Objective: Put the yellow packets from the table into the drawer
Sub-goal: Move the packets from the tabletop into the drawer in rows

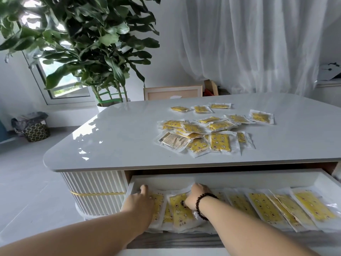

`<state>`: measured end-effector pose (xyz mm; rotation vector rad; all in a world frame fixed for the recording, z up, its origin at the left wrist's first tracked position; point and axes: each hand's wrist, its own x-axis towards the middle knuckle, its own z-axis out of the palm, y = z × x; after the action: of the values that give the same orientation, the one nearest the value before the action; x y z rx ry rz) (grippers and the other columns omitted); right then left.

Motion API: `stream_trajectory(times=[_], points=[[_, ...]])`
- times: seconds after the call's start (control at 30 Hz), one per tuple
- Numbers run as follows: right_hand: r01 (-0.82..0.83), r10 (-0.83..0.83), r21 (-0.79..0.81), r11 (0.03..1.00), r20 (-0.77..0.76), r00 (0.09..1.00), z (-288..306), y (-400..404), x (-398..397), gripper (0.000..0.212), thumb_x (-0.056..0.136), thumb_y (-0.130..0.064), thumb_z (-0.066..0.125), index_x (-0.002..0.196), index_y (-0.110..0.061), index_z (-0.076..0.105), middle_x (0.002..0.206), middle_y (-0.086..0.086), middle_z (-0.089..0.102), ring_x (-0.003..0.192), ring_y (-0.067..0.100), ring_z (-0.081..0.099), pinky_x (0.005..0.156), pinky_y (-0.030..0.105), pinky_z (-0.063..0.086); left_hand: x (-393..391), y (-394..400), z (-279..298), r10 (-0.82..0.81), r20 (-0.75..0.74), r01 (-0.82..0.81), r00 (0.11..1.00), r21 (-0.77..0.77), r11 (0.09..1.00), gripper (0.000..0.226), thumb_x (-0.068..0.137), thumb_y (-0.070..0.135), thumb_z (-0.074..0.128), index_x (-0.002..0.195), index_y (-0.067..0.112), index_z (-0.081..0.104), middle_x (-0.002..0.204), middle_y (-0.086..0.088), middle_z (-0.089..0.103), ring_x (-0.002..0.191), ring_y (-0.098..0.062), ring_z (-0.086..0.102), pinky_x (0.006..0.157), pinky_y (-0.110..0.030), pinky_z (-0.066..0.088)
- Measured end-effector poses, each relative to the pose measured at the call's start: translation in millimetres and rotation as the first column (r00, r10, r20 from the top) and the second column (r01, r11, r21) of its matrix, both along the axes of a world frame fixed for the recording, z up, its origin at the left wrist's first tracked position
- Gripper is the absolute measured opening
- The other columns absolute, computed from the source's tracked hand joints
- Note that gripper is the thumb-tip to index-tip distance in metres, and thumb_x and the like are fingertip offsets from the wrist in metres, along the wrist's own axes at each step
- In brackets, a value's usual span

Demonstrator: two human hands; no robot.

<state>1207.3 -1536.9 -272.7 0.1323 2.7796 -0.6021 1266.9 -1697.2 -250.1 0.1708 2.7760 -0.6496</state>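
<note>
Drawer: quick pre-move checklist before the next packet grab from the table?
1. Drawer open for drop-off: ok, pulled out under the tabletop.
2. Packets left on the table: ok, a pile of yellow packets lies on its right half.
3. Left hand free: cannot tell, it rests on the packets at the drawer's left end.
4. Right hand free: cannot tell, fingers are down among the packets in the drawer.
5. Room in the drawer: ok at the back, a bare strip shows behind the row.
6. Path to the pile: ok, nothing stands between the drawer and the pile.
</note>
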Motion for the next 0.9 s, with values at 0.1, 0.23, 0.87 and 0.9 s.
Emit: stream_trajectory(times=[0.1,0.23,0.87,0.9], points=[[0.003,-0.003,0.037,0.999,0.013,1.000,0.0,-0.5,1.8,0.037,0.088,-0.024,0.059,0.121,-0.009,0.056,0.118,0.006,0.061,0.102,0.020,0.062,0.078,0.023,0.052,-1.5,-3.4,0.8,-0.009,-0.035,0.006,0.999,-0.062,0.998,0.045,0.091,0.005,0.049,0.137,0.009,0.046,0.144,-0.019,0.025,0.103,-0.021,0.060,0.075,-0.027,0.043],[-0.019,0.018,0.047,0.999,0.035,0.999,3.5,-1.7,5.5,0.036,0.089,-0.022,0.056,0.122,-0.007,0.055,0.119,0.008,0.061,0.103,0.020,0.063,0.079,0.023,0.053,-2.0,-9.1,-3.3,-0.034,-0.021,0.032,0.999,-0.099,0.995,0.038,0.093,0.007,0.048,0.130,0.009,0.052,0.130,-0.013,0.040,0.102,-0.022,0.058,0.076,-0.029,0.044],[-0.252,0.285,0.337,0.907,-0.052,0.957,140.1,48.9,27.4,0.019,0.090,-0.012,0.044,0.071,-0.010,0.047,0.070,0.003,0.044,0.054,0.014,0.039,0.046,0.021,0.033,-12.3,42.5,92.8,0.039,-0.494,0.184,0.868,0.396,0.900,0.027,0.097,0.020,0.032,0.096,0.017,0.059,0.097,0.001,0.063,0.082,-0.021,0.062,0.065,-0.032,0.050],[-0.224,0.269,0.320,0.921,-0.105,0.957,147.0,59.1,25.5,0.021,0.089,-0.013,0.045,0.068,-0.011,0.044,0.068,0.002,0.043,0.054,0.014,0.039,0.046,0.021,0.033,-17.1,47.3,94.6,0.052,-0.511,0.204,0.858,0.432,0.879,0.028,0.097,0.022,0.033,0.101,0.017,0.060,0.103,0.001,0.062,0.087,-0.022,0.062,0.068,-0.034,0.051]])
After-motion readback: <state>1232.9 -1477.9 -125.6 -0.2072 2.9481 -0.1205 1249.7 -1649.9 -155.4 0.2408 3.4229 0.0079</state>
